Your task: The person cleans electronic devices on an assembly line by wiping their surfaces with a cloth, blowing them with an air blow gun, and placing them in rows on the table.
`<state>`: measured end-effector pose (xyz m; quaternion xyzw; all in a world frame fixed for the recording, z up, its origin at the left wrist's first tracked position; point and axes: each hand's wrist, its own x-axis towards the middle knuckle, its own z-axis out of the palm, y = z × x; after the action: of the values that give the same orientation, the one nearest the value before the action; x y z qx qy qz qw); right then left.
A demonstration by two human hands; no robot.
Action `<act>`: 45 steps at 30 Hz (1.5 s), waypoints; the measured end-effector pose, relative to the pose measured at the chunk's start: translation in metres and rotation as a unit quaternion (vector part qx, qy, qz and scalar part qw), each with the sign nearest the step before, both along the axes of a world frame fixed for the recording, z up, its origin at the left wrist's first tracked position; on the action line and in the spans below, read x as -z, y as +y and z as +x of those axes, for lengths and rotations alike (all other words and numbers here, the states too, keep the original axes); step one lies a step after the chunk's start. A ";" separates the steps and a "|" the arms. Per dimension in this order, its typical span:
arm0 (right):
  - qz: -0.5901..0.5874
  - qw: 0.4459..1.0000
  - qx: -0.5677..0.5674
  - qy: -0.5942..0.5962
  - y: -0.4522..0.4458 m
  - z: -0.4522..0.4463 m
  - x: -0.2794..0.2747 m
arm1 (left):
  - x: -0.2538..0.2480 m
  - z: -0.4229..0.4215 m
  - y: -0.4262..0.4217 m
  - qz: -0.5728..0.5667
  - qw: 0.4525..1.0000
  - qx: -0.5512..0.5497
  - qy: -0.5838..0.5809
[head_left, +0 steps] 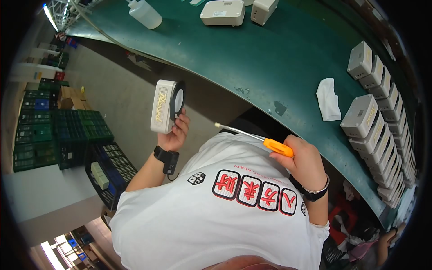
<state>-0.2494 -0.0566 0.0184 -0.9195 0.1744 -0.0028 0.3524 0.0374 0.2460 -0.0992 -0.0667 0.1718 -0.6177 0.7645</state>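
In the head view, my left hand (179,132) grips a small white speaker-like box (160,108) with perforated sides and gold lettering. A black ring with a pale round centre (179,100) sits on the side of the box facing the bench. My right hand (303,159) is closed around the orange handle of a screwdriver (279,147). Its metal shaft points left toward the box, and a small pale yellowish piece shows at its tip. The screwdriver and the box are apart. Both are held up in front of my white shirt, off the bench edge.
On the green bench (252,58) stand stacked rows of similar white boxes (360,117), a white cloth (328,100), two more boxes (222,12) and a plastic bottle (145,14). Green crates (76,130) and a black crate (112,168) stand at left. Part of another person's arm (384,247) shows lower right.
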 end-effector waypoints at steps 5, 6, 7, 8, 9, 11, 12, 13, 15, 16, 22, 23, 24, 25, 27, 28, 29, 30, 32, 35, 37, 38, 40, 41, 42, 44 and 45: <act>0.008 0.999 -0.046 -0.016 0.006 0.000 0.002 | -0.011 -0.006 0.010 0.083 0.993 -0.067 -0.058; 0.019 0.998 -0.048 -0.019 0.007 -0.001 0.002 | -0.013 -0.007 0.012 0.129 0.980 -0.090 -0.121; 0.029 0.998 -0.049 -0.020 0.009 0.000 0.002 | -0.014 -0.007 0.013 0.174 0.961 -0.112 -0.183; 0.039 0.998 -0.050 -0.022 0.010 -0.002 0.002 | -0.013 -0.006 0.012 0.200 0.938 -0.132 -0.249; 0.055 0.997 -0.036 -0.037 0.010 -0.006 0.003 | -0.012 -0.007 0.009 0.220 0.919 -0.116 -0.306; 0.086 0.994 -0.007 -0.068 0.011 -0.015 0.005 | -0.032 -0.016 -0.010 0.253 0.869 -0.082 -0.418; 0.113 0.988 0.019 -0.106 0.011 -0.021 0.009 | -0.043 -0.019 -0.022 0.247 0.852 -0.054 -0.458; 0.138 0.979 0.045 -0.144 0.013 -0.030 0.015 | -0.049 -0.019 -0.032 0.226 0.845 -0.023 -0.484; 0.144 0.960 0.117 -0.210 0.015 -0.052 0.025 | -0.055 -0.016 -0.053 0.180 0.827 0.039 -0.532; 0.125 0.949 0.163 -0.239 0.016 -0.066 0.029 | -0.055 -0.013 -0.064 0.165 0.820 0.060 -0.545; 0.105 0.769 0.520 -0.357 0.020 -0.153 0.055 | -0.069 -0.010 -0.133 0.092 0.770 0.147 -0.614; 0.057 0.734 0.568 -0.369 0.017 -0.162 0.066 | -0.073 -0.012 -0.143 0.083 0.769 0.150 -0.616; 0.010 0.695 0.611 -0.379 0.014 -0.170 0.077 | -0.078 -0.016 -0.154 0.076 0.768 0.152 -0.618; 0.031 0.677 0.632 -0.377 0.011 -0.177 0.086 | -0.083 -0.020 -0.165 0.069 0.767 0.154 -0.620; 0.076 0.639 0.668 -0.374 0.003 -0.190 0.105 | -0.087 -0.027 -0.183 0.048 0.770 0.160 -0.616; 0.081 0.641 0.669 -0.367 -0.001 -0.188 0.107 | -0.087 -0.030 -0.190 0.043 0.772 0.162 -0.614; 0.093 0.628 0.676 -0.373 -0.002 -0.184 0.110 | -0.088 -0.032 -0.197 0.038 0.773 0.164 -0.611; 0.105 0.615 0.684 -0.378 -0.002 -0.176 0.115 | -0.090 -0.035 -0.203 0.041 0.774 0.168 -0.610; 0.141 0.592 0.684 -0.401 -0.005 -0.168 0.127 | -0.095 -0.041 -0.212 0.045 0.774 0.178 -0.606; 0.276 0.554 0.661 -0.425 0.003 -0.163 0.141 | -0.103 -0.045 -0.225 0.057 0.759 0.189 -0.620; 0.418 0.604 0.610 -0.297 0.012 -0.171 0.131 | -0.111 -0.046 -0.232 0.059 0.760 0.193 -0.617; 0.459 0.646 0.563 -0.233 0.016 -0.170 0.116 | -0.113 -0.045 -0.236 0.061 0.761 0.195 -0.616; 0.400 0.744 0.495 -0.203 0.018 -0.161 0.089 | -0.106 -0.036 -0.246 0.074 0.799 0.195 -0.564; 0.370 0.787 0.457 -0.185 0.019 -0.155 0.074 | -0.103 -0.032 -0.251 0.083 0.816 0.196 -0.537; 0.337 0.810 0.446 -0.179 0.016 -0.144 0.052 | -0.104 -0.028 -0.258 0.090 0.833 0.208 -0.505; 0.262 0.834 0.436 -0.217 0.011 -0.112 0.007 | -0.113 -0.024 -0.274 0.057 0.860 0.221 -0.457; 0.222 0.844 0.429 -0.234 0.005 -0.095 -0.007 | -0.118 -0.023 -0.283 0.040 0.872 0.227 -0.432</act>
<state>-0.3447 -0.0520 0.0255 -0.6222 0.4597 -0.3298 0.5411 0.0139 -0.0368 0.0193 0.2779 -0.1407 -0.7344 0.6030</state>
